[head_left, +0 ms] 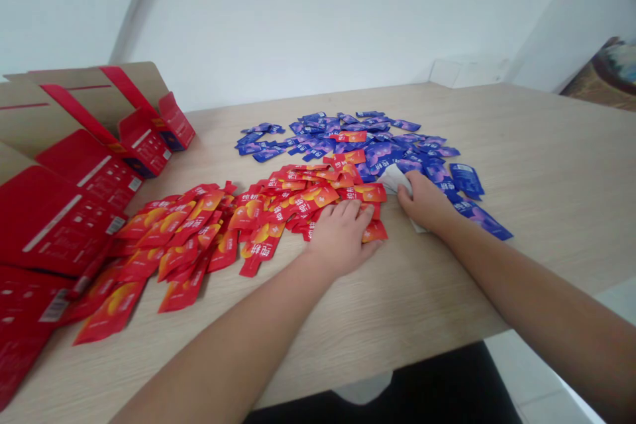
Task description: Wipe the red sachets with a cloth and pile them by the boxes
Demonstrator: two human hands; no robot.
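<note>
Left fingers spread on red sachets; right fingers pinch white packet.

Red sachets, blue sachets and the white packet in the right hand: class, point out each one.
Red sachets (199, 232), head view, middle of the pile.
Blue sachets (348, 136), head view, middle of the pile.
White packet (393, 177), head view, its part showing above the right hand.
</note>
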